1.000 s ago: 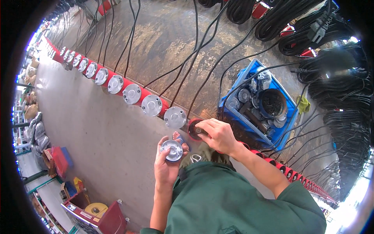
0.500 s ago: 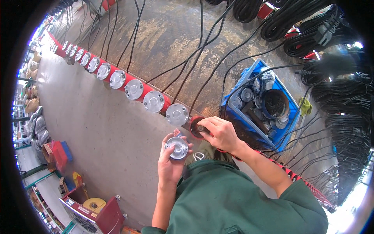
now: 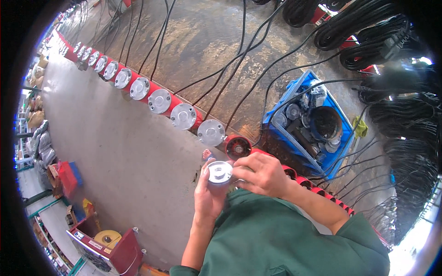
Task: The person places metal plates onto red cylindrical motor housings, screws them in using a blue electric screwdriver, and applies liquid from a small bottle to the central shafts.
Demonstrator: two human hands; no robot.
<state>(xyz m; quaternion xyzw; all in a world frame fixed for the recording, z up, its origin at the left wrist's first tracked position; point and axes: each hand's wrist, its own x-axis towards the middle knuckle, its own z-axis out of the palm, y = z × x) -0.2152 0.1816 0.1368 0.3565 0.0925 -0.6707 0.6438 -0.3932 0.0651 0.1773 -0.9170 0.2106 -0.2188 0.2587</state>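
Note:
My left hand (image 3: 209, 197) grips a round silver metal end cover (image 3: 220, 172), fingers wrapped around its rim and its face turned up. Beside its right edge is my right hand (image 3: 261, 175), fingers bent and closed together; what they hold, if anything, is hidden. Just beyond both hands stands a red cylindrical housing (image 3: 238, 146) with an uncovered end, a dark inside and a round metal part at its centre. The neighbouring housing to its left carries a fitted silver cover (image 3: 212, 132).
More red housings with silver covers (image 3: 159, 101) run to the far left; uncovered ones (image 3: 305, 182) continue right. Black cables (image 3: 271, 69) cross the worn workbench (image 3: 193, 50). A blue crate (image 3: 338, 168) holds metal parts and a dark bowl. A maroon machine (image 3: 131, 250) stands lower left.
My right hand has left the uncovered housing and come down to the right edge of the end cover. My left hand has shifted slightly right, still gripping the cover.

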